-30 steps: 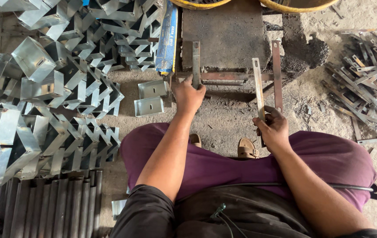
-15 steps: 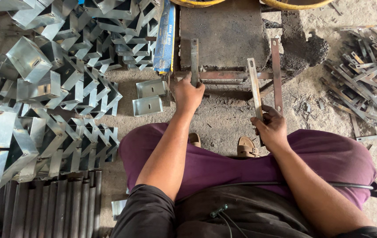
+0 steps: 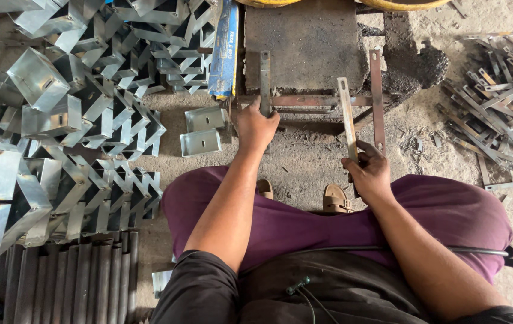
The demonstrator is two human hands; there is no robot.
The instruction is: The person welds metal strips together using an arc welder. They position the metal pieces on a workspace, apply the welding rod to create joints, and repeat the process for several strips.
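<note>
**Two hands, two flat steel strips at the jig**

Dozens of folded galvanised sheet-metal brackets (image 3: 70, 138) lie heaped at the far left, spreading from the top corner down past the person's knee. Below the heap, dark corrugated sheet (image 3: 64, 282) covers the floor. Just right of the heap, two loose brackets (image 3: 203, 131) lie flat on the gritty floor (image 3: 310, 162), and a blue printed wrapper (image 3: 224, 48) stands along the edge of a grey concrete block (image 3: 310, 45).

The left hand (image 3: 256, 127) has its fingers clenched around the lower end of a flat steel strip (image 3: 265, 75), which runs upright over the block's near edge and crosses a rusty horizontal frame bar (image 3: 316, 100). The wrist reaches forward from the purple-trousered lap (image 3: 304, 222).

Further right, the right hand (image 3: 369, 174) is closed on the lower end of a second, paler flat strip (image 3: 346, 114), which tilts slightly left at its top and crosses the same frame bar. Just beside it a rusty upright strip (image 3: 377, 96) stands, apart from the fingers. Two sandalled feet (image 3: 335, 199) show between the hands, on the floor.

At the far right, a loose pile of flat metal strips (image 3: 496, 96) lies scattered, well apart from both hands.
</note>
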